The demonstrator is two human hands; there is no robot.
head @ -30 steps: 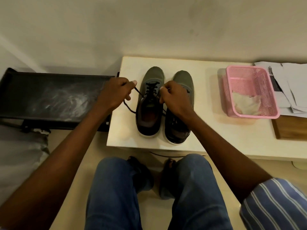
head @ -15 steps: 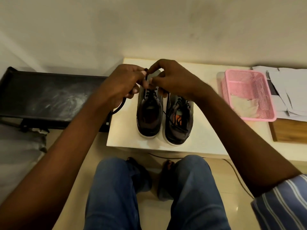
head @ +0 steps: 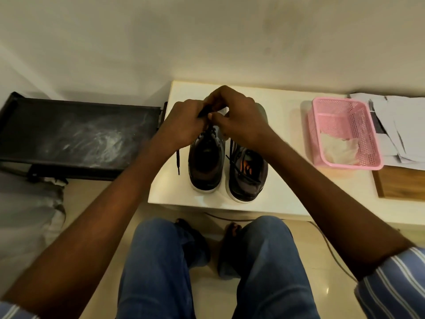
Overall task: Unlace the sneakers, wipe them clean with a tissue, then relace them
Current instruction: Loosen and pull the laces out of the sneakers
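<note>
Two dark grey sneakers with white soles stand side by side near the front left corner of the white counter, toes toward the wall. The left sneaker and the right sneaker touch along their inner sides. Both hands meet above the left sneaker's front: the left hand and the right hand each pinch its black lace, one end of which hangs off the left side. A pink plastic mesh basket near the counter's back right holds a crumpled white tissue. White papers lie just beside it.
</note>
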